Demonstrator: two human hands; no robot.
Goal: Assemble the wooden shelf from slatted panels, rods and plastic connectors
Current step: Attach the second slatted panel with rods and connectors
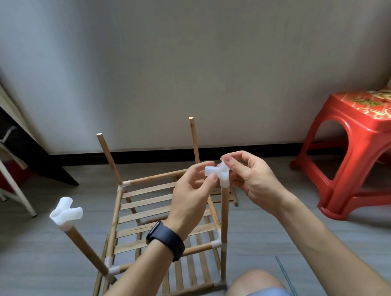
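White plastic connector (217, 174) seated atop the front right rod (225, 214), pinched by both the left hand (192, 191) and the right hand (253, 178). Four upright rods: a second connector (66, 213) caps the front left rod (87, 249); two rear rods (109, 158) are bare. Two slatted panels (147, 203). One red stool (368, 153) to the right.

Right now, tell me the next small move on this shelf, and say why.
Probably press the white connector down firmly onto the near right rod. The left hand and the right hand both pinch it at that rod's top, while the near left connector already caps its own rod.
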